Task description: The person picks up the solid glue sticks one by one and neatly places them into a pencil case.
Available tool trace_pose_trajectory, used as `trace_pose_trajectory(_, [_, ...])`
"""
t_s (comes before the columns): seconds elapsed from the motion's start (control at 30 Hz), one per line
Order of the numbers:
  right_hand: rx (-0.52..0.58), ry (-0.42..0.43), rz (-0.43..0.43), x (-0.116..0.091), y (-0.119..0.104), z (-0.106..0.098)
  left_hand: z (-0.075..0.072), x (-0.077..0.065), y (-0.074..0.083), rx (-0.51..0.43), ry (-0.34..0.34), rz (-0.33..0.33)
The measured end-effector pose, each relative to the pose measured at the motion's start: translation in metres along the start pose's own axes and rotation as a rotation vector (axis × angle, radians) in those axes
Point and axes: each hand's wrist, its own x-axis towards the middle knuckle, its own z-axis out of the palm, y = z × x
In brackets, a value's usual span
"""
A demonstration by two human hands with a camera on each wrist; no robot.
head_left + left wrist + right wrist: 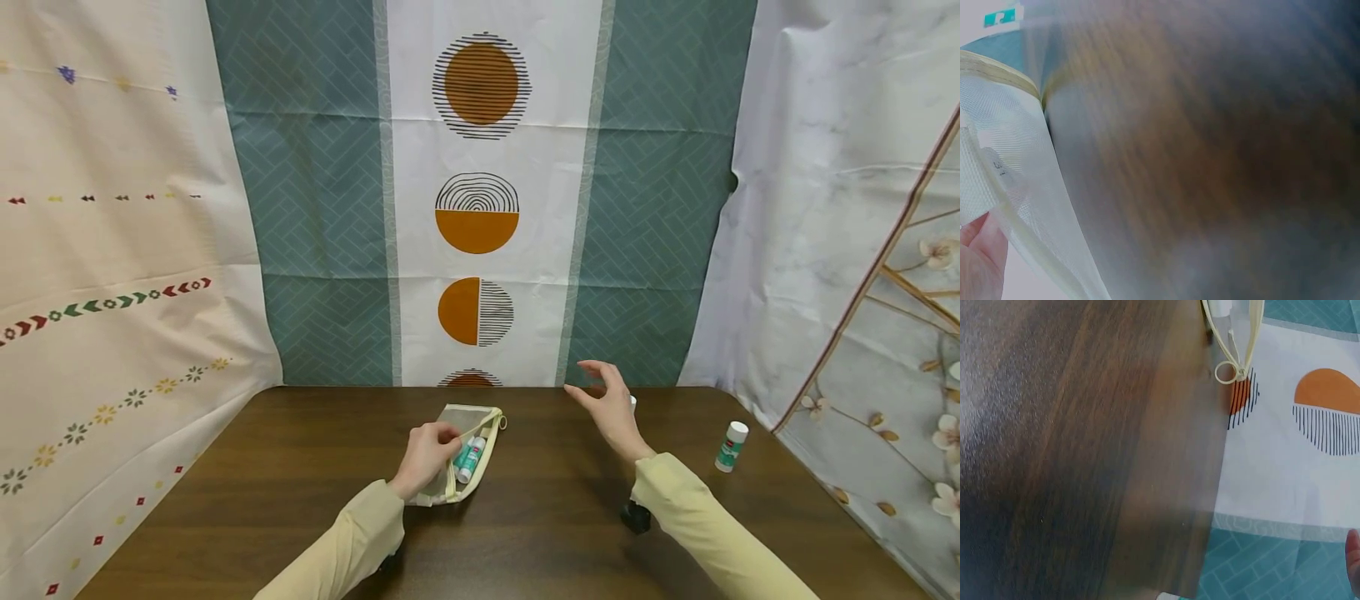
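My left hand [427, 454] pinches the rim of a pale yellow mesh zip pouch [468, 415], pulling its mouth wide. Inside lie green-and-white glue sticks [471, 460], seen through the opening. The left wrist view shows the pouch's mesh side [1029, 150] with the fingers [988, 250] at its edge. My right hand [617, 417] is raised over the table at the back right, thumb and fingers spread apart with nothing between them. Just behind it shows the white cap [633, 404] of another stick, mostly hidden by the hand.
A green glue stick with a white cap [731, 447] stands upright near the right edge of the dark wooden table [540, 533]. A patterned cloth [487, 250] hangs behind the table, with more cloths along both sides. The pouch's zip ring [1225, 373] points toward the back.
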Motion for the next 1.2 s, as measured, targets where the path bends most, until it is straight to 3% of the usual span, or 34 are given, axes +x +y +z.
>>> trace_pose_trajectory(0.63, [-0.013, 0.086, -0.050, 0.005, 0.009, -0.019, -0.001, -0.001, 0.004, 0.000, 0.001, 0.004])
trace_pose_trajectory(1.03, [-0.047, 0.154, 0.069, 0.004, 0.027, -0.034, -0.001, -0.002, 0.005, 0.016, 0.011, 0.018])
trace_pose_trajectory(1.2, [-0.003, 0.207, 0.087, 0.003, 0.043, -0.036, -0.001, -0.002, 0.004, 0.012, 0.012, 0.018])
